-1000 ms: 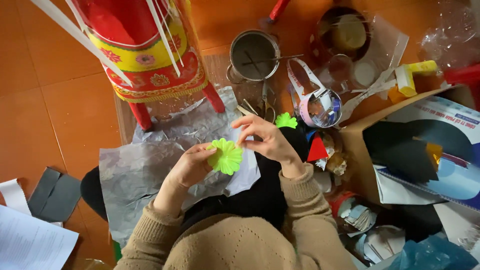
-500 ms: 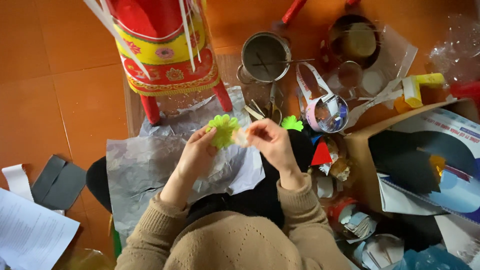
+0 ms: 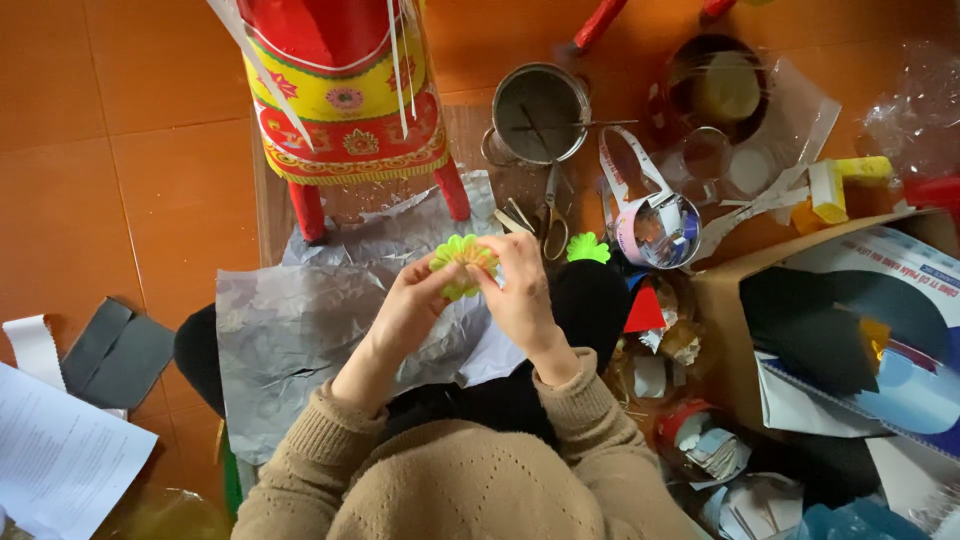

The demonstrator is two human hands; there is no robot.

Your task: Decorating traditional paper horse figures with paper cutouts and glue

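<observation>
I see both hands closed on the green paper flower (image 3: 462, 262): left hand (image 3: 405, 310) and right hand (image 3: 520, 290) pinch it between them, above the grey paper sheet (image 3: 290, 340) on my lap. Scissors (image 3: 553, 222) lie just beyond, near a second green flower (image 3: 588, 248).

We see paper flower (image 3: 462, 262) between left hand (image 3: 408, 305) and right hand (image 3: 520, 290), scissors (image 3: 553, 215) just beyond, metal pot (image 3: 540, 112) behind them, cardboard box (image 3: 730, 310) right.
</observation>
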